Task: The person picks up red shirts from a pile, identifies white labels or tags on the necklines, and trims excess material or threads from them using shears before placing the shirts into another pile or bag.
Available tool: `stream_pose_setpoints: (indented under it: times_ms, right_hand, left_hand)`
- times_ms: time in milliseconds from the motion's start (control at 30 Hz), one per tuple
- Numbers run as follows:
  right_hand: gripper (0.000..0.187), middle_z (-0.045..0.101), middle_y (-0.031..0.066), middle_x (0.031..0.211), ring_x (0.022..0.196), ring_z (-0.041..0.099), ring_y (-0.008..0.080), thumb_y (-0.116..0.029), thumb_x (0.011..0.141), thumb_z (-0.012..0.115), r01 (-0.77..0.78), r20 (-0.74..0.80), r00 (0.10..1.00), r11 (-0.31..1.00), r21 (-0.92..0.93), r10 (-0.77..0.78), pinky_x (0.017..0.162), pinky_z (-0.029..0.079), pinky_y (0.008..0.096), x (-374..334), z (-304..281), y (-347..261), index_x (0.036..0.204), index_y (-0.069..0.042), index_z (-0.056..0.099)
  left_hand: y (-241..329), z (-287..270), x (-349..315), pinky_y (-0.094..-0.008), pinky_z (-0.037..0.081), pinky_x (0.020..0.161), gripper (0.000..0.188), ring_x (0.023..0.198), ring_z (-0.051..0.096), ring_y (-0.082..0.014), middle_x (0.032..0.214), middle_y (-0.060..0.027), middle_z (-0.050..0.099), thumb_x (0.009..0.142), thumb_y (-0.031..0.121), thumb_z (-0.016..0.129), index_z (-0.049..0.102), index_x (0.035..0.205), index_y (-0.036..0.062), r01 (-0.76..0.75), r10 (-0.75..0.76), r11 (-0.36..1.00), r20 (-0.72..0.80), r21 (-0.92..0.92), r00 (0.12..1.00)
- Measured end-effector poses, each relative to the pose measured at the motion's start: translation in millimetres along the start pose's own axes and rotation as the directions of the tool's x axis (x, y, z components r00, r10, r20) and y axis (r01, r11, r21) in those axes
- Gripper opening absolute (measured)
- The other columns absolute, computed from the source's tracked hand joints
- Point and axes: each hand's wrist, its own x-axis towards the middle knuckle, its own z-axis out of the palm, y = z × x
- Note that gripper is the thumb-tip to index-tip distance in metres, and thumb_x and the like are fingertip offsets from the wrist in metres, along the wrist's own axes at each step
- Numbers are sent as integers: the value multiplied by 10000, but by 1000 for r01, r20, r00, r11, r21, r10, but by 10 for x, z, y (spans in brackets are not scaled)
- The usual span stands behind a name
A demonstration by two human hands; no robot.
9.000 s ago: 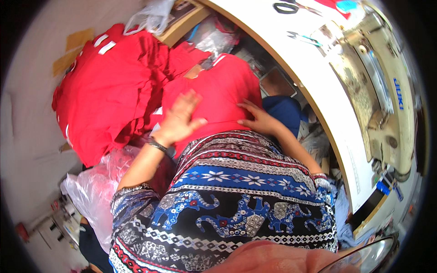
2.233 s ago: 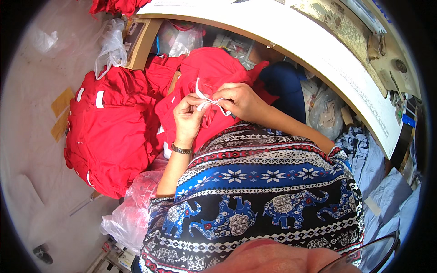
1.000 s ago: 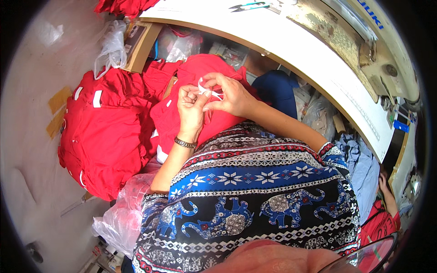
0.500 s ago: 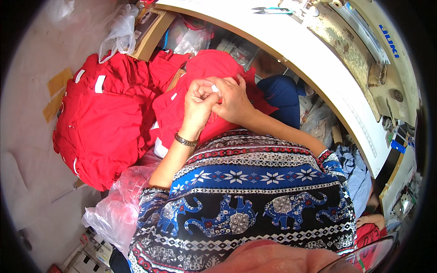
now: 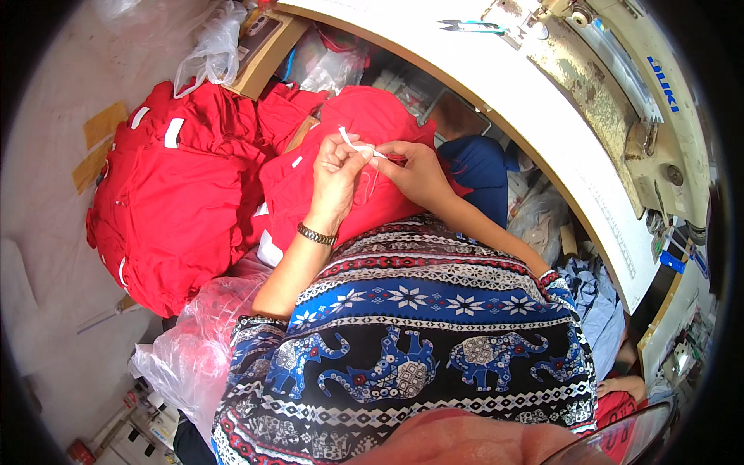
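Note:
Above my lap, both hands meet over a red garment (image 5: 372, 105). My left hand (image 5: 341, 167), with a bracelet at the wrist, pinches a narrow white strip (image 5: 350, 142) between thumb and curled fingers. One end of the strip sticks up past the left fingers. My right hand (image 5: 411, 170) is closed on the strip's other end, thumb and forefinger together. A thin pale thread seems to hang below the fingers against the red cloth.
A big heap of red garments (image 5: 194, 201) with white tags lies at left, beside a clear plastic bag (image 5: 186, 349). The white sewing table (image 5: 573, 147) curves along the right, bearing thread snips (image 5: 471, 26) and a sewing machine (image 5: 659, 77). A cardboard box (image 5: 267, 50) stands behind.
The white strip, mostly hidden between my hands before, now shows stretched out between them. My right hand has drawn a little to the right, and its fingers now pinch the strip.

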Motion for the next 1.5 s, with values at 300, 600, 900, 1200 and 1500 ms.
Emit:
stream_pose_setpoints:
  times_ms: [300, 600, 900, 1200, 1500]
  right_hand:
    - [192, 695, 87, 784, 727, 613, 97, -164, 839, 700, -167, 116, 982, 976, 138, 151, 674, 482, 281, 26, -68, 75, 894, 19, 706]
    - [142, 662, 5, 759, 686, 566, 69, -133, 872, 682, -213, 129, 975, 931, 296, 182, 621, 453, 241, -1, -63, 75, 886, 7, 700]
    - [201, 535, -61, 607, 504, 425, 30, -191, 905, 653, -187, 109, 981, 940, 287, 162, 450, 319, 229, 6, -25, 153, 947, -2, 708]
    - [199, 590, -53, 733, 599, 468, 16, -154, 909, 641, -192, 92, 981, 901, 389, 170, 518, 366, 196, 0, 61, 303, 1017, 1, 703]
    - [182, 669, -16, 849, 700, 554, 26, -147, 913, 644, -303, 120, 952, 816, 493, 281, 618, 426, 180, -113, -70, 138, 1042, -27, 689]
  left_hand:
    - [-36, -12, -22, -271, 516, 843, 277, 912, 639, -162, 966, -104, 660, 871, -63, 613, 510, 1117, 12, -22, 19, 996, 34, 85, 999]
    - [143, 5, 57, -308, 469, 940, 295, 1049, 609, -181, 1036, -115, 672, 923, 50, 588, 501, 1203, 17, 140, -150, 986, 126, 90, 981]
    - [231, -25, 194, -257, 533, 798, 268, 867, 654, -137, 926, -85, 676, 880, -26, 637, 548, 1133, -10, 4, -56, 938, 141, 347, 988]
    - [865, 1055, 1854, -295, 511, 691, 322, 750, 640, -167, 807, -87, 672, 830, 285, 658, 666, 958, -11, -739, 526, -75, 656, 670, 541]
    - [946, 1758, 2946, -482, 516, 767, 418, 843, 639, -408, 946, -243, 655, 807, 195, 538, 607, 1216, 247, -698, 164, -177, 720, 694, 674]
